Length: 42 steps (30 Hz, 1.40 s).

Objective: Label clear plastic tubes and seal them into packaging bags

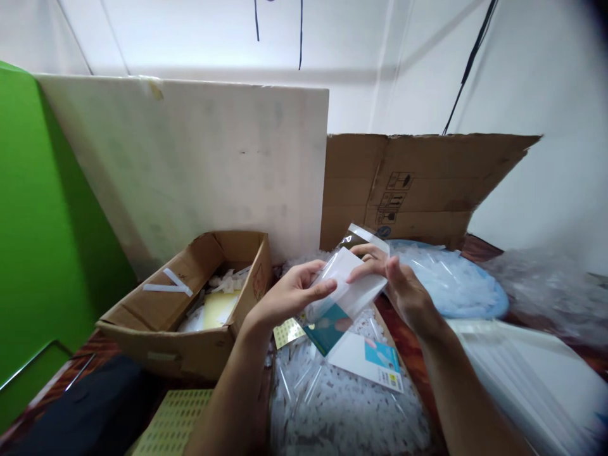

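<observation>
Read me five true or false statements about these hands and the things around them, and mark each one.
1. The left hand holds a clear packet. True.
2. The right hand is well away from it. False: the right hand touches it.
3. A blue tray lies right of the brown carton. True.
4. That carton is closed. False: it stands open.
5. A loose card lies on clear plastic. True.

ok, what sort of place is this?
Probably a hand-packing spot: a printed card and clear bag being handled, an open cardboard box, and a blue tray heaped with whitish pieces.
</observation>
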Tool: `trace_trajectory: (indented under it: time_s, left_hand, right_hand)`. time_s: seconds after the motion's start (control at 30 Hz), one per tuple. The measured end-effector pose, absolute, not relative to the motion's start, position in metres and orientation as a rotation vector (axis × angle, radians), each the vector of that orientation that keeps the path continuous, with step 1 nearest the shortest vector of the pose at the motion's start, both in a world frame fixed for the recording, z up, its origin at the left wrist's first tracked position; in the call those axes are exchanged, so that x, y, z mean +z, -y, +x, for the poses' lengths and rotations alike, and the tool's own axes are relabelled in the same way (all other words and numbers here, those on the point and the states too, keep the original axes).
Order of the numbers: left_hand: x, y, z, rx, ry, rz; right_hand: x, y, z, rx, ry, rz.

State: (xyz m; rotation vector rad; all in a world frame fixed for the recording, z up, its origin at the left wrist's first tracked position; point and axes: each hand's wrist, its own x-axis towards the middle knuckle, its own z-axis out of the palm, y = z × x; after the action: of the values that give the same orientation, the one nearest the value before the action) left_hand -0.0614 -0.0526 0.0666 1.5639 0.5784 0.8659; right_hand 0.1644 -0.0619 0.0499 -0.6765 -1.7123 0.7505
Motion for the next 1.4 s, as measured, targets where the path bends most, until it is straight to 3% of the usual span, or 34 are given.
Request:
trace_trajectory:
  time_s: [0.1,0.23,0.37,0.57,0.9,1.4]
  left_hand:
    - [0.065,0.050,-0.061,0.908,-0.596,1.578]
    - [0.062,0.047,-0.051,1.226,-0.722,1.539]
    - [0.059,0.052,-0.032,1.405,-0.858,1.815]
    - [0.056,0.064,-0.015,1.375,-0.953,2.472]
    - [0.055,0.054,-0.025,1.594,-1.061,2.528]
    - [0.058,0.057,-0.042,1.432,-1.095,3.010]
  right_hand:
    - [0.051,0.058,0.163,0.765,1.592,-0.676]
    - [0.055,0.055,0.159,0.752,1.302,-0.712]
    - [0.058,0.058,0.147,0.792,1.409,-0.747]
    - [0.047,0.050,0.139,0.766,1.366,-0.812]
    - [0.044,0.049,0.139,0.781,1.664,-0.905]
    - [0.043,0.056,0.134,0.469,1.981,-1.007]
